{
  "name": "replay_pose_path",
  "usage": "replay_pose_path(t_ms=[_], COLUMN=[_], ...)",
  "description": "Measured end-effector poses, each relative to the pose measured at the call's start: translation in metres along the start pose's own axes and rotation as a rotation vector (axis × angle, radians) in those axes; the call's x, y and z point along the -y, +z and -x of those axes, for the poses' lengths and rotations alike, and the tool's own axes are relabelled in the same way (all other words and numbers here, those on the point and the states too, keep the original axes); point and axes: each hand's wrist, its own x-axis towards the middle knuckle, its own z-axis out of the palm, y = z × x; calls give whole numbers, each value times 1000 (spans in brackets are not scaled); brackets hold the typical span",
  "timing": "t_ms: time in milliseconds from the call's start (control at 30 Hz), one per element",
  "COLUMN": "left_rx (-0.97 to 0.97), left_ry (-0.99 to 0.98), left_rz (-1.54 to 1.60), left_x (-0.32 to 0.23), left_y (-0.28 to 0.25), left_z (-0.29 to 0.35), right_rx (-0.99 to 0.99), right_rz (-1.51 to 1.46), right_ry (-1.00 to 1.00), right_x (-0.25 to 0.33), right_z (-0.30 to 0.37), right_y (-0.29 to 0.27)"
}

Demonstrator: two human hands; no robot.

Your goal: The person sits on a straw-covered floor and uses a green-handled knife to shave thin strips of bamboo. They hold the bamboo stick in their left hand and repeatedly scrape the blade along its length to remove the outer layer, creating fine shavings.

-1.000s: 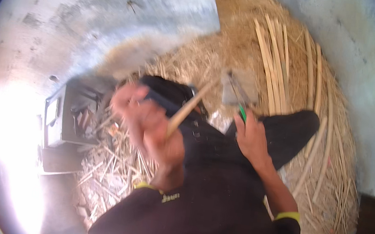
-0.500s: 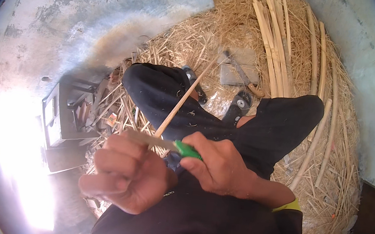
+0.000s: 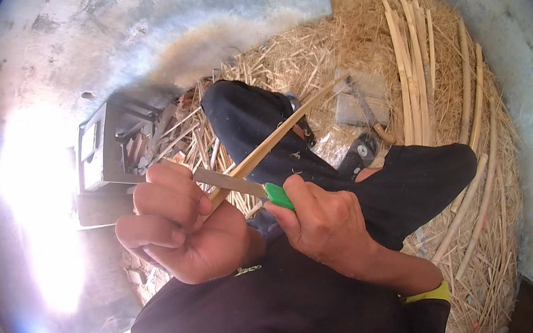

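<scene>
Wooden strip point(image 3: 267, 150), gripped by left fingers point(image 3: 166, 203), crosses blade edge point(image 3: 250, 187); right fingers point(image 3: 301, 197) clench handle point(image 3: 279, 196).

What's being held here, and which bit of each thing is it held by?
The left grip holds a strip by its near end; the right grip holds a knife by its green handle.

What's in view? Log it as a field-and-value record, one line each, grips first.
left grip: holding a pale strip that slants up to the right
right grip: holding a green-handled knife
blade: across the pale strip, near the left grip
ahead: wooden-handled tool on a grey slab
upper right: long strips lying on straw-like shavings
left side: grey open box
</scene>
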Motion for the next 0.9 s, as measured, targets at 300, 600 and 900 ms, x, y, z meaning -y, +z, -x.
replay_pose_path(t_ms=[300, 600, 900], left_rx=[-47, -75, -18], left_ry=[41, 13, -56], left_rz=[-191, -283, -227], left_x=[-2, 1, -3], left_y=[3, 10, -2], left_z=[5, 3, 4], right_rx=[-11, 0, -140], right_rz=[-214, -74, -8], right_ry=[252, -71, 239], right_x=[-17, 13, -48], right_z=[-1, 0, -4], right_y=[-23, -1, -3])
